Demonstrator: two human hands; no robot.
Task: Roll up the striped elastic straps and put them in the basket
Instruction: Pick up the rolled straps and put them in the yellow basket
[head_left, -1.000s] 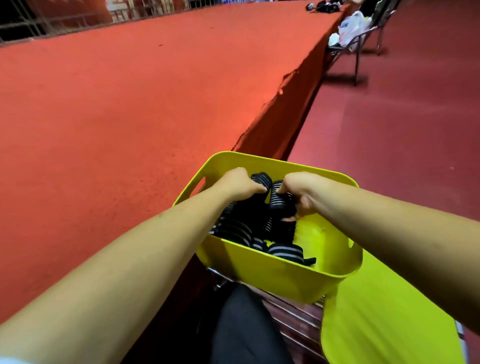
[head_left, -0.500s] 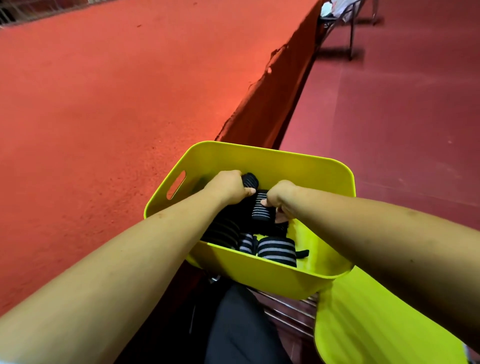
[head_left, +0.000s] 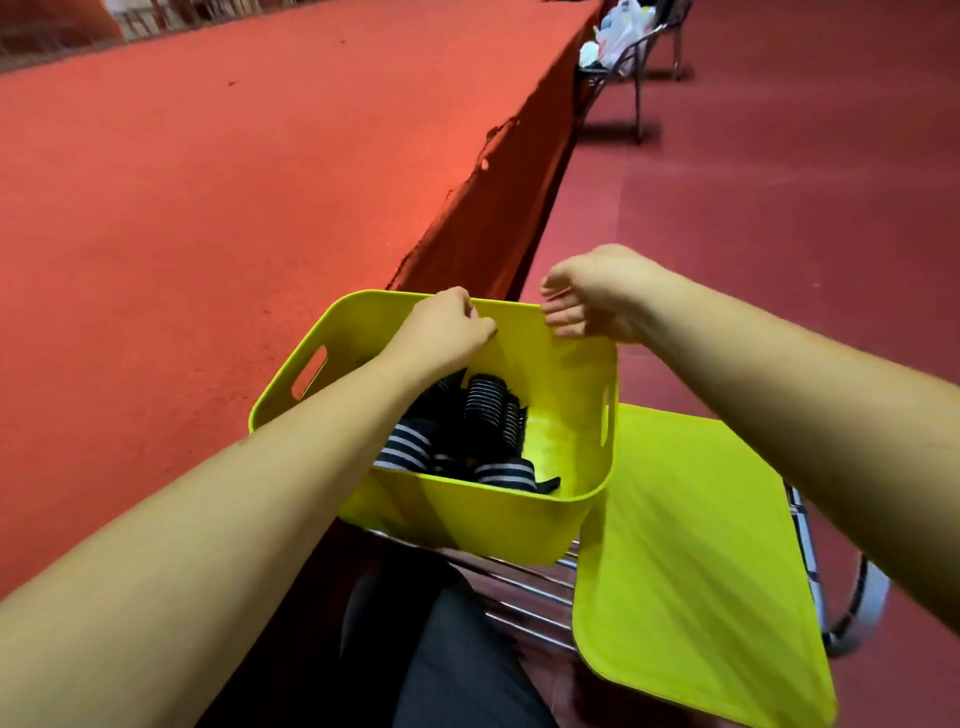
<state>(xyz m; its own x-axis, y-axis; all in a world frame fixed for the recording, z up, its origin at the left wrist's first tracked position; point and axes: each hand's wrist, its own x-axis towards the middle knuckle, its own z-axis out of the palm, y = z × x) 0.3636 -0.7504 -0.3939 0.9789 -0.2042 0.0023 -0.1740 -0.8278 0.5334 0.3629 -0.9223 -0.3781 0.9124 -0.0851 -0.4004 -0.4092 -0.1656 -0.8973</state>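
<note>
**Rolls in basket, both hands up and out, no loose strap in sight**

The basket (head_left: 470, 512) sits at view centre on a wire rack (head_left: 524, 590). Several rolled striped straps (head_left: 484, 402) are bunched on its floor toward 9 o'clock, and the 3 o'clock half of the floor is bare. The left hand (head_left: 444, 332) hovers over the far rim at 12 o'clock with fingers curled tight, and nothing shows in them. The right hand (head_left: 589, 301) is at 1 o'clock, just past the rim, with loosely bent fingers holding nothing. A matching lid (head_left: 701, 561) lies at the basket's 4 o'clock, touching its side. The red platform (head_left: 208, 208) at 10 o'clock carries no unrolled strap. My reading is that the visible rolling and stowing are done, with perhaps the lid left. More straps may lie out of view.
</note>
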